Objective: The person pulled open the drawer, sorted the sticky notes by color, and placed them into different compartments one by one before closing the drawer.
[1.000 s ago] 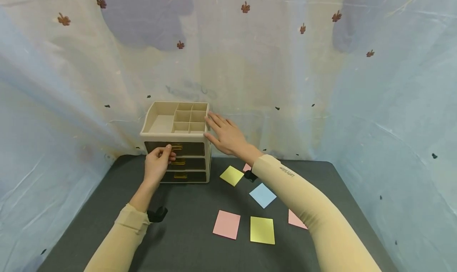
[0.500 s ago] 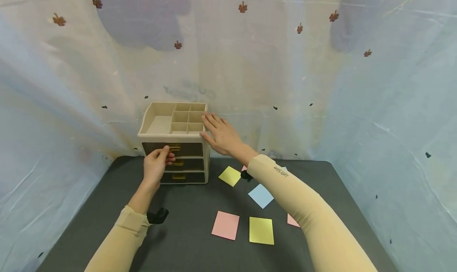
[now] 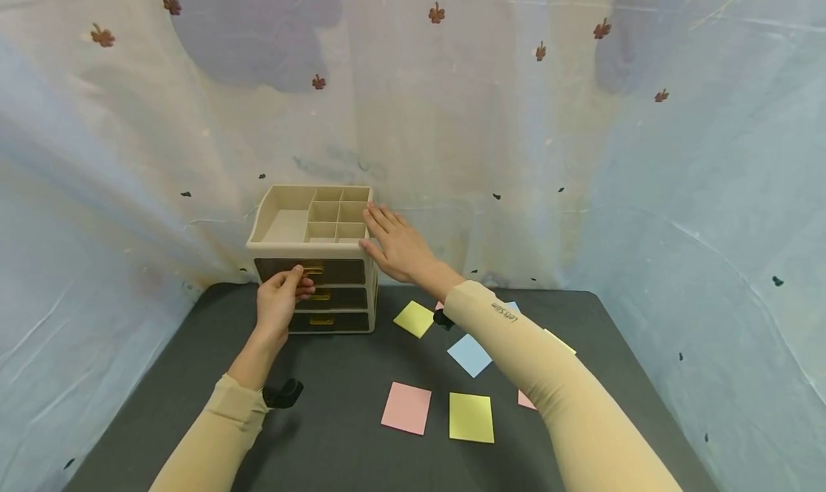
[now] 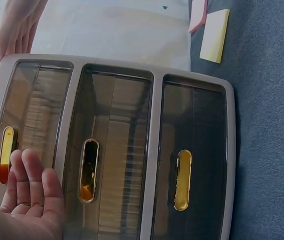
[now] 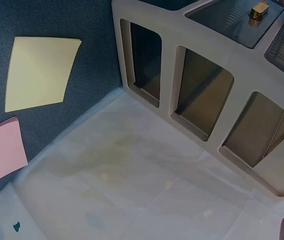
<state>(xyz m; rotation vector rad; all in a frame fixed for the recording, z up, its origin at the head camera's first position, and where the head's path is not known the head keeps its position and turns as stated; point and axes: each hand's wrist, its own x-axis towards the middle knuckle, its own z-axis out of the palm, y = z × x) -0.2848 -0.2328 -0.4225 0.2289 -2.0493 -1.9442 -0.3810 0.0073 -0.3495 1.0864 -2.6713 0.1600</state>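
Note:
A cream desktop drawer organizer (image 3: 310,251) stands at the back left of the table, with three dark see-through drawers and a divided top tray. All three drawer fronts sit flush in the frame. My left hand (image 3: 279,298) pinches the gold handle (image 4: 6,147) of the top drawer (image 3: 345,271) between thumb and fingers. The middle handle (image 4: 88,170) and the bottom handle (image 4: 183,180) are untouched. With fingers straight, my right hand (image 3: 401,248) rests against the organizer's upper right side. Only a few fingertips of that hand show in the right wrist view.
Sticky note pads lie on the dark table (image 3: 335,420): a pink pad (image 3: 406,408) and a yellow pad (image 3: 471,417) in front, a blue pad (image 3: 470,355) and another yellow pad (image 3: 414,319) behind. My right forearm partly covers others. A patterned curtain (image 3: 413,119) hangs behind.
The head view has shifted slightly, so the organizer and pads appear a little further left. Both hands keep their places on the organizer, and the drawers look the same.

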